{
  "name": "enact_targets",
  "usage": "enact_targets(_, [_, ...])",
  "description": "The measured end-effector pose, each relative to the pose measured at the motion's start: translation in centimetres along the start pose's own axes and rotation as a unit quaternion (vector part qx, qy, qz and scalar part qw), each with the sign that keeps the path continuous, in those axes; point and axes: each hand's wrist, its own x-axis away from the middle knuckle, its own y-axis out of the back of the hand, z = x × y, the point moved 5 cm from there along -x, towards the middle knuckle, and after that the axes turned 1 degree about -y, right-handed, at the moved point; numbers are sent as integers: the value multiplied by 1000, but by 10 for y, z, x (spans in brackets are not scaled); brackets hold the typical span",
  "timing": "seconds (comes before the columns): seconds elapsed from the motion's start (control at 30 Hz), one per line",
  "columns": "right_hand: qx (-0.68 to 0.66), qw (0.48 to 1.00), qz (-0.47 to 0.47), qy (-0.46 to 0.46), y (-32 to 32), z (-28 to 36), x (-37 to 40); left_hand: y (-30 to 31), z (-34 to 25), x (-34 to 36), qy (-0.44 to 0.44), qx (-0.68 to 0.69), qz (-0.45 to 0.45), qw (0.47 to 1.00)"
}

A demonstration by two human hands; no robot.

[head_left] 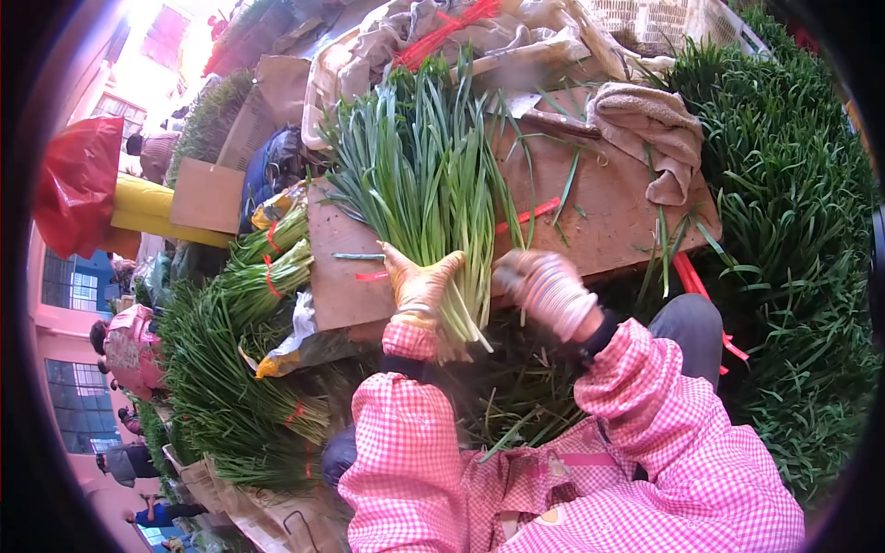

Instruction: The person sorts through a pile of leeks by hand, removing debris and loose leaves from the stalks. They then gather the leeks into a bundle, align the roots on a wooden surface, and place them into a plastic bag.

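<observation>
A thick bunch of garlic chives [406, 175] lies on a brown board [562, 240], leaves fanned toward the far side and pale stem ends toward me. My left hand [419, 288], in a stained glove, is closed around the stems near their lower end. Just to the right, my right hand [546, 288] hovers by the board's near edge in a striped glove, slightly blurred. Its fingers are curled together beside a thin stalk; what they hold, if anything, I cannot make out. A red strip [527, 216] lies on the board close to the bunch.
A crumpled towel [650, 129] rests at the board's far right. Loose chives [784, 212] are heaped along the right side. Tied bundles [267, 276] lie at left, and red ties [447, 32] sit at the back. Several people are in the left background.
</observation>
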Motion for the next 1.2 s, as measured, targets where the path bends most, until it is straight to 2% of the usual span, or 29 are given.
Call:
enact_targets(0.07, [119, 984, 38, -130, 27, -13, -7, -2, 6, -3, 7, 13, 1, 1000])
enact_targets(0.17, [236, 950, 114, -169, 16, -23, -15, -3, 7, -5, 19, 21, 15, 999])
enact_targets(0.27, [219, 974, 28, -50, -13, -12, -15, -3, 20, -13, 42, 80, 61, 994])
enact_targets(0.33, [183, 982, 33, -42, -41, -8, -24, 2, 23, -17, 58, 116, 98, 987])
enact_targets(0.47, [179, 981, 70, -35, -31, -11, -18, 14, 5, -3, 82, 246, 162, 952])
enact_targets(0.5, [227, 972, 56, -17, -16, -4, -13, 15, 5, -4, 77, 261, 176, 946])
enact_targets(0.53, [226, 974, -6, 18, -5, -3, -8, 15, 6, -4, 72, 277, 189, 939])
enact_targets(0.6, [100, 993, 59, 30, 19, 24, 3, 11, 26, -15, 86, 258, 144, 952])
enact_targets(0.67, [71, 952, 238, 179, -6, 38, 25, 11, 32, -21, 88, 219, 140, 962])
enact_targets(0.73, [81, 858, 427, 273, -71, 53, 76, 16, 15, -17, 88, 216, 160, 959])
enact_targets(0.8, [86, 720, 591, 352, -147, 46, 118, 21, 0, -8, 79, 246, 196, 946])
enact_targets(0.87, [2, 818, 546, 178, -195, -1, 73, 18, 14, -14, 94, 242, 157, 953])
enact_targets(0.9, [-121, 864, 466, 148, -182, 9, 46, 16, 23, -19, 101, 240, 138, 956])
enact_targets(0.97, [-193, 856, 450, 168, -183, 16, 49, 14, 31, -25, 61, 225, 142, 962])
enact_targets(1.0, [-171, 835, 463, 241, -187, 24, 55, 14, 29, -27, 38, 218, 146, 964])
enact_targets(1.03, [-185, 761, 588, 201, -201, 28, 73, 14, 29, -27, 19, 227, 156, 961])
enact_targets(1.1, [-280, 720, 615, 156, -194, 37, 73, 14, 36, -30, 26, 200, 135, 970])
enact_targets(1.2, [-394, 737, 540, -101, -139, 49, 33, 12, 42, -30, 37, 193, 124, 973])
